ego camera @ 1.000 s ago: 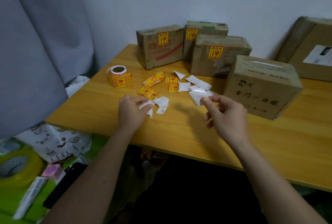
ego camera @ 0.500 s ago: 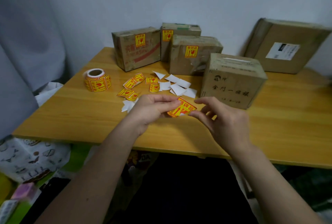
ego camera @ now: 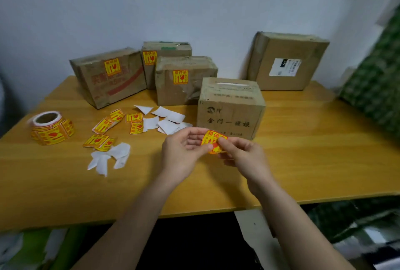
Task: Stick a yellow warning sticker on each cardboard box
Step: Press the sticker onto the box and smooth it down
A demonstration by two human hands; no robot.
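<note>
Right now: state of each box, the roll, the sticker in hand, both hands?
Three left boxes: stickered.
Front box: no sticker showing.
Back right box: leaning on wall, no yellow sticker showing.
Roll: partly used.
Sticker: pinched by left hand and right hand.

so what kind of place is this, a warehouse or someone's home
Probably a home room used as a makeshift packing spot, not a warehouse: a plain wooden desk pushed against a bare wall, a few worn cardboard boxes, and a roll of yellow warning stickers.

Smooth wooden table [ego camera: 303,161], cardboard boxes [ego camera: 230,108]
</note>
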